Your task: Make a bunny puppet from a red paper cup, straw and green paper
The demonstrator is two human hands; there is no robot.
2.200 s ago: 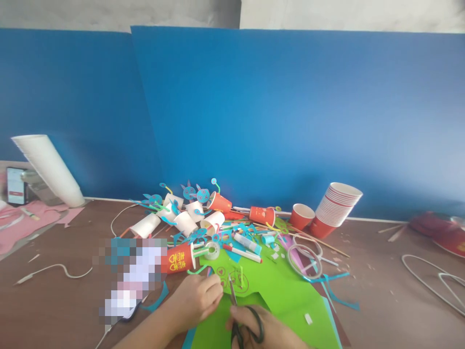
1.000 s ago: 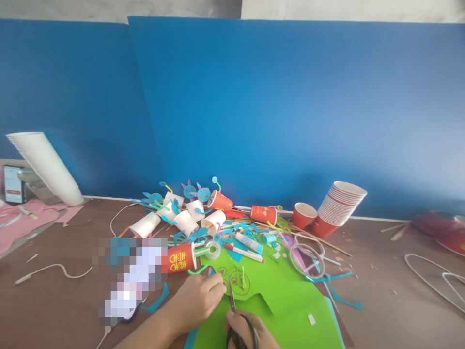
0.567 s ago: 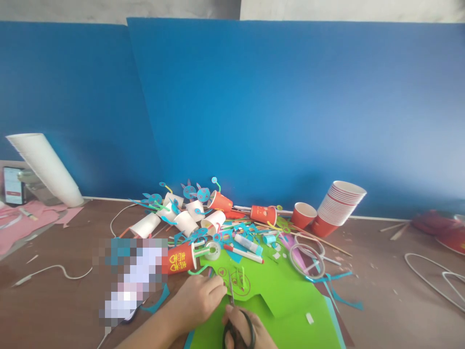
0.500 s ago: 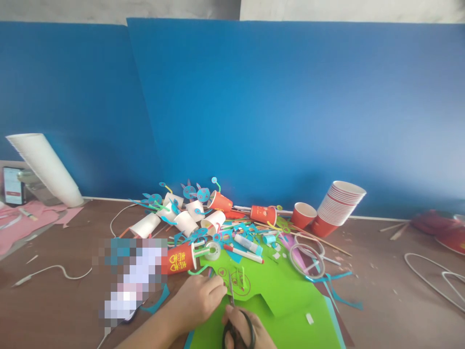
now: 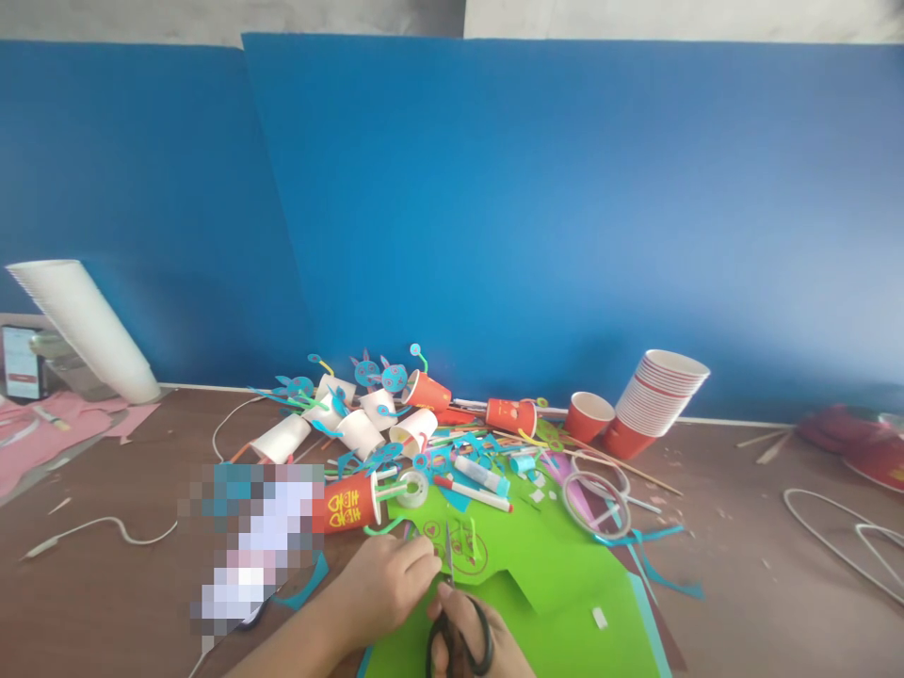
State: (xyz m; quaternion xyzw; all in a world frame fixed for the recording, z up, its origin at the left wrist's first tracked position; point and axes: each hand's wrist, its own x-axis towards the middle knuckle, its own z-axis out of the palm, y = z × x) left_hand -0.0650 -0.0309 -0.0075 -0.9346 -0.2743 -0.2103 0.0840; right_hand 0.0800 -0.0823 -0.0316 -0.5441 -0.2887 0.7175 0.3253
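My right hand [image 5: 476, 626] is wrapped round the black handles of a pair of scissors [image 5: 449, 556], whose blades point away from me over a green sheet of paper [image 5: 543, 556]. Pinched at its left edge, that sheet is held by my left hand [image 5: 392, 579]. Brown outlines of a face and small round shapes are drawn on the paper, right beside the blades. Above the drawing lie a red-capped marker [image 5: 473, 492] and a glue stick [image 5: 481, 474]. A roll of clear tape [image 5: 414, 489] sits by the mouth of a tipped red paper cup [image 5: 346, 504].
White paper cups [image 5: 360, 432] with blue paper cutouts are heaped at the back. Stacked red-and-white cups [image 5: 656, 395] lean at the right, near tape rings [image 5: 597, 504]. A tall white cup stack [image 5: 88, 325] leans at the left. A blue panel [image 5: 551, 207] stands behind the table.
The scissor handles and my right hand have shifted slightly left. My left hand stays on the green paper.
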